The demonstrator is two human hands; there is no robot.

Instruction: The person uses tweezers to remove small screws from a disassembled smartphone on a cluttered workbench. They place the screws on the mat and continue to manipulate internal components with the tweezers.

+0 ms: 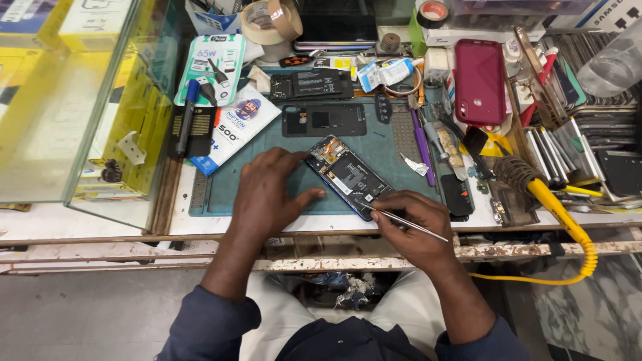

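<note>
An opened phone [348,175] lies face down on the green work mat [267,160], its circuit board and battery exposed. My left hand [267,194] rests beside it, with the forefinger and thumb steadying the phone's left edge. Thin metal tweezers [408,224] are pinched in my right hand [411,224], and their tip touches the phone's lower end. A black back cover [324,120] and another black phone frame [311,85] lie farther back on the mat.
A dark red phone [479,80] sits at the back right. A soldering iron with a yellow coiled cable [562,214] lies to the right. Tape rolls [271,20], a purple tool [421,144], boxed accessories [214,67] and a glass case [80,100] crowd the bench.
</note>
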